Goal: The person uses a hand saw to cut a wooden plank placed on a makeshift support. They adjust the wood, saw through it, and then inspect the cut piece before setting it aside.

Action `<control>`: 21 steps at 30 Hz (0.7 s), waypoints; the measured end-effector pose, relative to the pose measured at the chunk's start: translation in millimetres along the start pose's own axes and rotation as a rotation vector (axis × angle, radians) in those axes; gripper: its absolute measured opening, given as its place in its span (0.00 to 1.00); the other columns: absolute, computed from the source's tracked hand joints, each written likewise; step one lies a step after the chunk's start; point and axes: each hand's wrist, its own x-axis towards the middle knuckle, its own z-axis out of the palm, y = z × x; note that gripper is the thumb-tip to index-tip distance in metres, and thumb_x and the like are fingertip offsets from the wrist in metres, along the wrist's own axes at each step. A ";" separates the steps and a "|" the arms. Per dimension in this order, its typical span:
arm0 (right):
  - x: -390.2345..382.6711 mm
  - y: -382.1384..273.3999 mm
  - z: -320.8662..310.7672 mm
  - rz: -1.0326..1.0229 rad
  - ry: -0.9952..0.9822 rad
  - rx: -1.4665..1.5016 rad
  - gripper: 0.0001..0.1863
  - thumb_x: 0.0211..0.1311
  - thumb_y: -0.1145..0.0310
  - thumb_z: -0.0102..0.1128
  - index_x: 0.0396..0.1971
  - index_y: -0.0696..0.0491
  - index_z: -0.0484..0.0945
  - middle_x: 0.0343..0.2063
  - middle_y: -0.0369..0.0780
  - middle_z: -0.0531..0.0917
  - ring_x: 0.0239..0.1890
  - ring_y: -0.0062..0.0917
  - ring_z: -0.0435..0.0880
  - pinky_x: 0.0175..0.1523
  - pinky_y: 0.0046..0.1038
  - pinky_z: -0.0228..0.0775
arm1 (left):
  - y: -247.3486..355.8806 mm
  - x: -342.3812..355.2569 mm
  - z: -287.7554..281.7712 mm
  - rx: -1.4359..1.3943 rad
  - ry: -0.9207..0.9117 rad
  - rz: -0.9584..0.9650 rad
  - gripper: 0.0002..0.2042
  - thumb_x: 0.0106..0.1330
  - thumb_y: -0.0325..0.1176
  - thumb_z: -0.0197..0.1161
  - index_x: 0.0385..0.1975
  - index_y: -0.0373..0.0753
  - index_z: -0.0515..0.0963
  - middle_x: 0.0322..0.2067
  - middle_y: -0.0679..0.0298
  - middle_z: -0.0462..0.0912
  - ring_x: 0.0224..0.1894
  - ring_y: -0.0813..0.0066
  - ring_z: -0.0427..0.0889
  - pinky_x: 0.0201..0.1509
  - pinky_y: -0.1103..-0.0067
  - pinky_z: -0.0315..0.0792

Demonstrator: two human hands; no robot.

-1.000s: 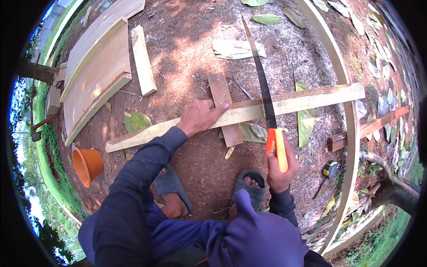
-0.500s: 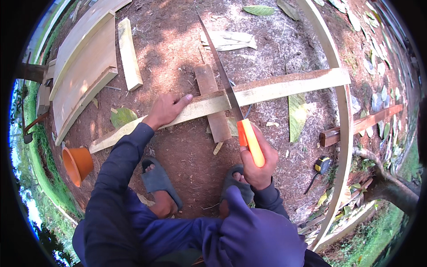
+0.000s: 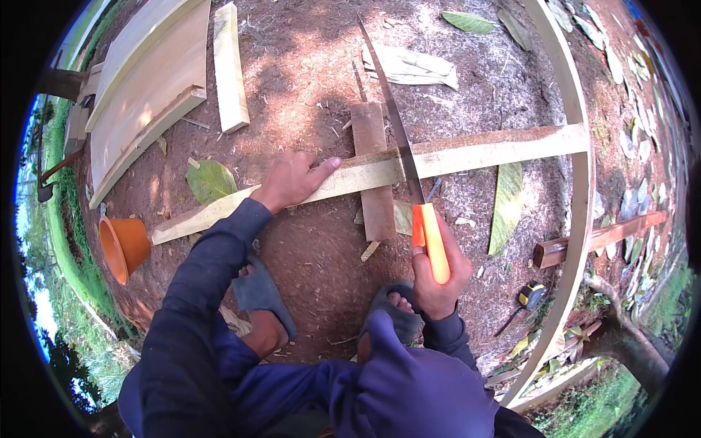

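My right hand (image 3: 443,277) is wrapped round the orange and yellow handle of a handsaw (image 3: 398,124). The long, tapering blade points away from me and lies across a pale wooden plank (image 3: 482,147), in a cut right of the crosspiece. Left of the blade, my left hand (image 3: 292,179) grips the plank from above, its thumb stretched along the top and its fingers over the far side. Under the plank, a short brown board (image 3: 377,215) lies crosswise on the ground. The plank's right end meets a long curved-looking pale timber (image 3: 582,182).
An orange pot (image 3: 124,248) stands by the plank's left end. Pale boards (image 3: 157,95) and a short offcut (image 3: 231,73) lie at the far left. A tape measure (image 3: 531,294) and a reddish-brown timber (image 3: 606,237) are at the right. My sandalled feet (image 3: 266,303) flank the near ground.
The whole view has shifted, so most things appear farther right. The handsaw stays at the same place on the plank, drawn slightly toward me. My left hand keeps its grip.
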 end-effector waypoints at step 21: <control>-4.3 9.6 -35.3 0.030 -0.130 0.169 0.31 0.55 0.77 0.65 0.63 0.64 0.76 0.47 0.53 0.88 0.36 0.35 0.93 0.41 0.30 0.84 | 18.7 0.0 -9.7 0.025 -0.037 -0.061 0.36 0.73 0.61 0.54 0.20 0.28 0.80 0.17 0.40 0.76 0.22 0.43 0.79 0.32 0.55 0.70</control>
